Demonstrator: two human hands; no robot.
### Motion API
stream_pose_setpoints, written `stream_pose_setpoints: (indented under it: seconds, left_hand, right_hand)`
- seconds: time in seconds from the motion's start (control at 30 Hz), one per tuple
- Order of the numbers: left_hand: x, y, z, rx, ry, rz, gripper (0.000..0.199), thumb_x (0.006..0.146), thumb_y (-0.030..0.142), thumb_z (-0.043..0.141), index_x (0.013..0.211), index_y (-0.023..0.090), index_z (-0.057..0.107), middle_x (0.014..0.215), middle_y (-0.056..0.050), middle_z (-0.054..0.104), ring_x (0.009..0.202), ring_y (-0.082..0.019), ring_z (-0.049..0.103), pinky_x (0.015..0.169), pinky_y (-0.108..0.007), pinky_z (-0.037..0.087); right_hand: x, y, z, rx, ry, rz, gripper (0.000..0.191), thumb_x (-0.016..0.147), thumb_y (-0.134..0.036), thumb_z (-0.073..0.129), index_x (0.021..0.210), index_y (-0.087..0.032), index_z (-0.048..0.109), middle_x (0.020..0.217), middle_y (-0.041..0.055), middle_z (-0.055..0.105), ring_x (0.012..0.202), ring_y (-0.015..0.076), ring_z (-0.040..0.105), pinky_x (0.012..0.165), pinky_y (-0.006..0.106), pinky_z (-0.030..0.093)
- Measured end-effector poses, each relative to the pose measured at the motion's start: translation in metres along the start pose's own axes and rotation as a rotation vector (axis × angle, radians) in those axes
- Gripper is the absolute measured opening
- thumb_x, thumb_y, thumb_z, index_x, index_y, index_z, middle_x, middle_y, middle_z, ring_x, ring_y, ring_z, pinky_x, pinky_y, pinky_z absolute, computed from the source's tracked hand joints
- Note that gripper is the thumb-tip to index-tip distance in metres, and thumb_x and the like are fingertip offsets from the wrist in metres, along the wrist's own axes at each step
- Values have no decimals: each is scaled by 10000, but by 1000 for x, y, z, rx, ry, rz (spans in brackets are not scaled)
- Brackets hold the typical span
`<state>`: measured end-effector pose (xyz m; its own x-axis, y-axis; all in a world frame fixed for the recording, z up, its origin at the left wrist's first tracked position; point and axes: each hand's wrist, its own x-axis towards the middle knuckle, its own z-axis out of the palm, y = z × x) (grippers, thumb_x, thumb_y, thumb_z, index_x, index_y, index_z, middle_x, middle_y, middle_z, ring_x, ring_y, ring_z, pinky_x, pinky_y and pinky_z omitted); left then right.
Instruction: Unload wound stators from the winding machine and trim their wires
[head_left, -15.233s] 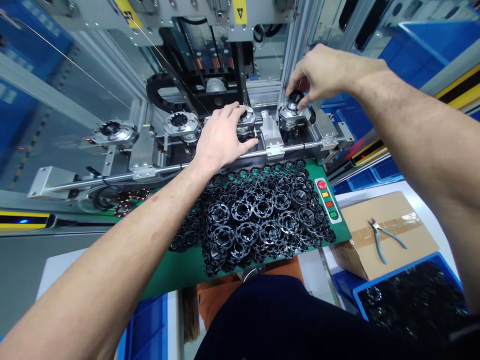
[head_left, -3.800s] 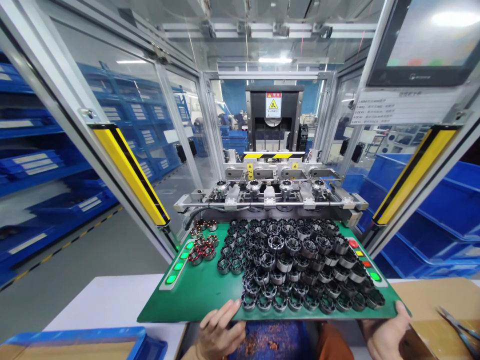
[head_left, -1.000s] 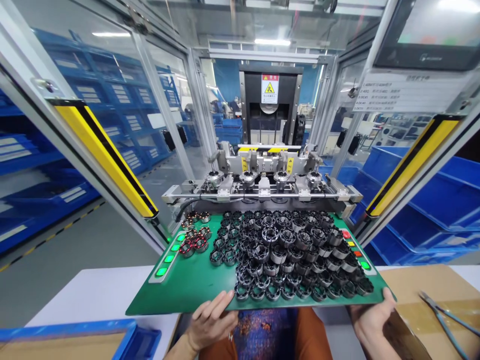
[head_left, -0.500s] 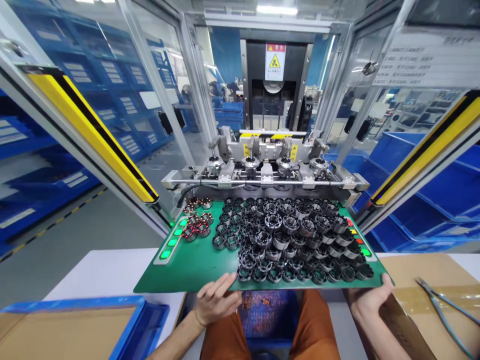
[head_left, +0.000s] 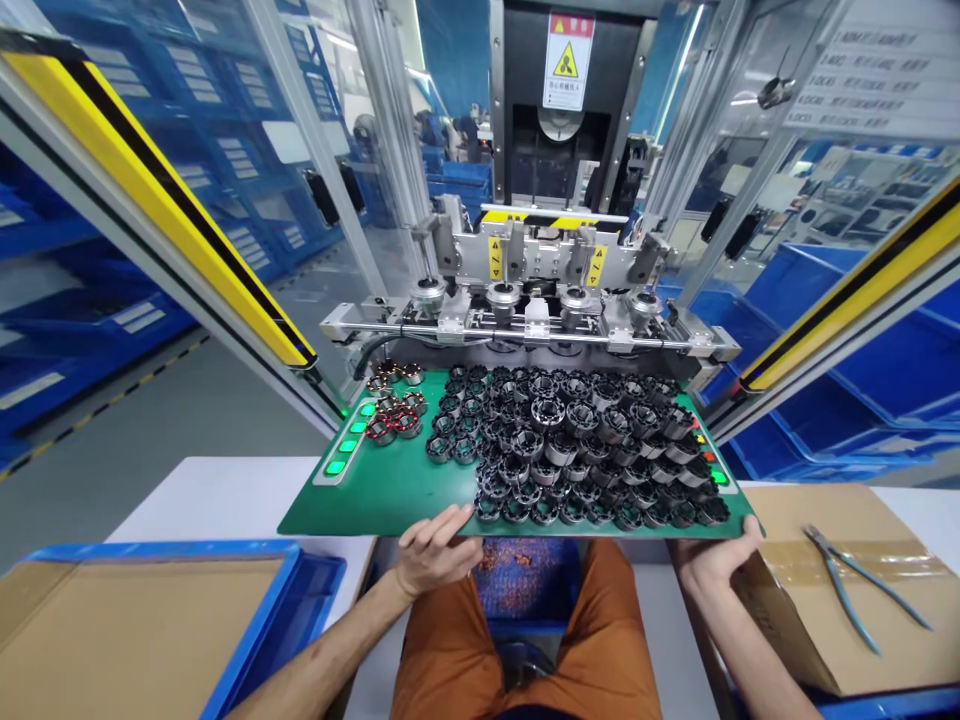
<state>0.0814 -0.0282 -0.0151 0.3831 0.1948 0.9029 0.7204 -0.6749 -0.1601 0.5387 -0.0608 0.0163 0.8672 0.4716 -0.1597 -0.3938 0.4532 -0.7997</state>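
Note:
A green board [head_left: 405,497] lies in front of the machine, its front edge towards me. Many dark stator cores [head_left: 581,420] stand on it in rows, stacked at the middle and right. A small group of copper-wound stators [head_left: 405,423] sits at its left. My left hand [head_left: 439,550] is at the board's front edge, left of the cores, fingers together on the rim. My right hand [head_left: 716,555] supports the front right corner from below, thumb on the edge. Both grip the board; some fingers are hidden under it.
Four winding spindles [head_left: 502,298] line the machine behind the board. Green lit buttons [head_left: 343,447] flank it. Pliers [head_left: 840,570] lie on a cardboard box [head_left: 885,620] at right. A blue tray [head_left: 281,590] holds cardboard at left. A blue bin [head_left: 529,590] stands below.
The view has tilted down, so the machine and board appear higher in the picture. Both hands keep their places at the board's edge.

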Motion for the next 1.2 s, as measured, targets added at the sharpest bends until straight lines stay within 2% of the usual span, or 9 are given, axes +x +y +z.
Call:
stream_pose_setpoints:
  seconds: [0.13,0.27,0.57,0.67,0.83,1.0,1.1,1.2]
  left_hand:
    - [-1,-1,0,3,1,11,200,935,299,924,878,351,740,1269,16,840,1227,-197,725,1168,-361,459]
    - [-1,-1,0,-3,1,17,207,930,291,918,861,340,729,1281,8,838,1265,-197,725,1185,-361,451]
    - [-7,-1,2,11,-1,8,239,865,268,954,877,350,730,1312,40,844,1266,-197,729,1143,-374,465]
    - [-7,0,2,15,4,1,222,880,278,947,879,354,739,1291,35,846,1240,-195,735,1134,-376,474]
    - [-4,1,2,21,14,-3,201,911,273,911,876,352,731,1248,16,843,1189,-198,732,1127,-372,472]
    - [-4,2,2,18,11,-4,211,873,272,928,883,351,733,1295,30,848,1239,-197,740,1154,-374,468]
    - [-3,2,3,21,22,-8,189,931,275,885,862,340,722,1266,13,847,1238,-194,737,1136,-376,474]
    - [-2,3,2,32,23,-10,199,982,286,848,849,334,708,1198,-8,839,1201,-201,740,1093,-382,486]
  right_hand:
    - [-6,-1,3,-29,43,-31,768,780,-785,769,1318,-237,777,1246,62,863,1207,304,772,1004,465,713]
    - [-11,-3,6,-45,65,-32,771,770,-797,770,1302,-238,780,1237,72,861,1218,316,768,995,472,714]
    - [-11,-6,6,-71,44,27,787,743,-802,749,1292,-239,784,1282,63,852,1104,277,736,843,394,633]
    - [-13,-7,7,-73,26,33,814,734,-809,744,1321,-246,791,1320,60,850,1109,277,734,846,402,639]
    - [-13,-7,6,-77,22,27,809,741,-814,762,1319,-248,785,1279,72,858,1185,311,750,888,434,675]
    - [-12,-5,6,-69,45,37,774,743,-801,744,1279,-244,792,1300,90,862,1259,341,772,941,488,724]
    - [-12,-5,6,-67,53,39,742,760,-789,719,1260,-245,793,1321,100,860,1307,362,777,990,543,742]
    - [-12,-5,6,-66,50,33,741,742,-787,730,1236,-240,805,1358,99,861,1335,362,780,970,518,753]
